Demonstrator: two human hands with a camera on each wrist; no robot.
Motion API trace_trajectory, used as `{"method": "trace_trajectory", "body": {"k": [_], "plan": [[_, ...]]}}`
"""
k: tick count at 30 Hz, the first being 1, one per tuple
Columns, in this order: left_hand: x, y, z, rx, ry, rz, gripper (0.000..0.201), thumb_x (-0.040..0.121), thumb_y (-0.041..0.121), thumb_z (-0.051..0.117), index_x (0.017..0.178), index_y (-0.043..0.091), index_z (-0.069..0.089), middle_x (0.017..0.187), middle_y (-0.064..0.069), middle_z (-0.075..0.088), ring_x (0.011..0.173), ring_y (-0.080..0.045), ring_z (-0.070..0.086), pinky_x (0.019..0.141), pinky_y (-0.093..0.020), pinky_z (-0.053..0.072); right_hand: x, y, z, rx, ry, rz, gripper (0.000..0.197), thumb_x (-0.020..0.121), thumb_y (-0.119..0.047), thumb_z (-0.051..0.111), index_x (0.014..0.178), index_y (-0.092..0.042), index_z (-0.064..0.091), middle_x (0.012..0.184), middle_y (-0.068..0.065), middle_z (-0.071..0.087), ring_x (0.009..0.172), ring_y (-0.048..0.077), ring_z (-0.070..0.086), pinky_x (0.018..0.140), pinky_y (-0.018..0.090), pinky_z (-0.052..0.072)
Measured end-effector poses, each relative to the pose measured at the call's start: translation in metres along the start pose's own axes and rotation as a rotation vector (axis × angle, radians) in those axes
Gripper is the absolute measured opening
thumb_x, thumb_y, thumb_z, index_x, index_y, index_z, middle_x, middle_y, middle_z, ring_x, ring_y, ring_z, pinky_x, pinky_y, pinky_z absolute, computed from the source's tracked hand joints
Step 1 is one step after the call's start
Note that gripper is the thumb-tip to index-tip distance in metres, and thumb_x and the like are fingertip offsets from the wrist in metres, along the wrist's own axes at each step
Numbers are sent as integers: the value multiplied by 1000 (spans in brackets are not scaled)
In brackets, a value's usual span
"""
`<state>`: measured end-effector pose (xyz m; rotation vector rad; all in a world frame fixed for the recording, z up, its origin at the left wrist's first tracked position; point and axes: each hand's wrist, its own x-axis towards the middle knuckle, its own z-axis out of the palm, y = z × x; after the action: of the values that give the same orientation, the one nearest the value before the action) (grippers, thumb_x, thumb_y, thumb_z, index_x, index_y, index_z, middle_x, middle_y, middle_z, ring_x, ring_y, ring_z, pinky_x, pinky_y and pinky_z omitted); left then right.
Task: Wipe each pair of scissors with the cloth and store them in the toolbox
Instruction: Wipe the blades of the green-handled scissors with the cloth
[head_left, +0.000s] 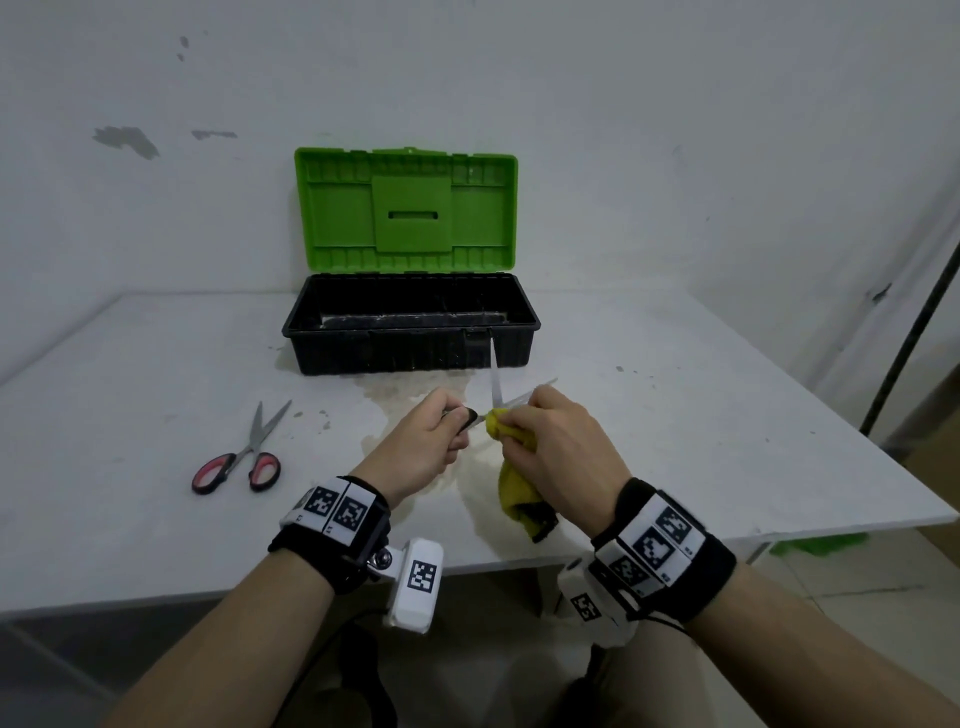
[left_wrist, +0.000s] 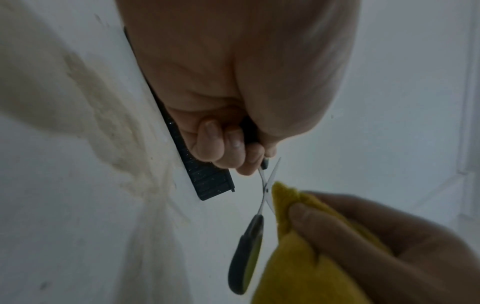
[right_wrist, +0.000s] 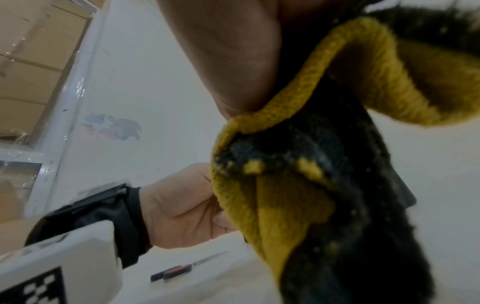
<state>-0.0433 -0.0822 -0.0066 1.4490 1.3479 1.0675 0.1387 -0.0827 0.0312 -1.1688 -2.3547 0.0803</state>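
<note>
Midway, I held the open scissors (head_left: 496, 395) at frame centre, my left hand (head_left: 426, 441) gripping a handle, my right hand (head_left: 550, 441) pinching the cloth (head_left: 514, 488) around a blade. Red-handled scissors (head_left: 244, 457) waited lower left; the toolbox (head_left: 410, 322) above looked empty.

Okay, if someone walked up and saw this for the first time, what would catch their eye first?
Probably the bright green toolbox lid, standing open at the back of the white table. In front of it, the right hand rubs a yellow cloth on opened grey-handled scissors that the left hand holds. Red-handled scissors lie left.
</note>
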Motion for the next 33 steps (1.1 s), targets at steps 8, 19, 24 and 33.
{"method": "trace_trajectory", "body": {"k": [8,19,24,33], "plan": [[-3,3,-1,-34,24,0,18,109,19,35,97,14,48,69,0,42,52,-7,34,51,-22,29,1,9,-3,-2,2,97,19,93,-30,55,96,-19,70,85,-2,48,73,16,50,63,25,42],[-1,1,3,-68,49,11,16,109,18,35,99,13,47,68,2,45,50,-4,37,49,-18,31,1,7,4,57,-2,148,19,91,-32,57,95,-19,71,84,-1,50,74,17,51,66,27,44],[0,-1,4,-120,50,3,16,109,20,34,102,11,46,68,2,45,51,-5,36,49,-19,30,10,12,-4,78,88,182,19,90,-29,58,91,-17,72,84,1,52,74,17,52,64,27,44],[-1,-2,6,-275,15,-41,13,108,15,40,100,12,50,75,-3,62,61,-15,51,53,-23,37,8,21,4,126,56,187,16,88,-31,61,96,-23,72,82,-3,53,77,16,52,67,27,43]]}}
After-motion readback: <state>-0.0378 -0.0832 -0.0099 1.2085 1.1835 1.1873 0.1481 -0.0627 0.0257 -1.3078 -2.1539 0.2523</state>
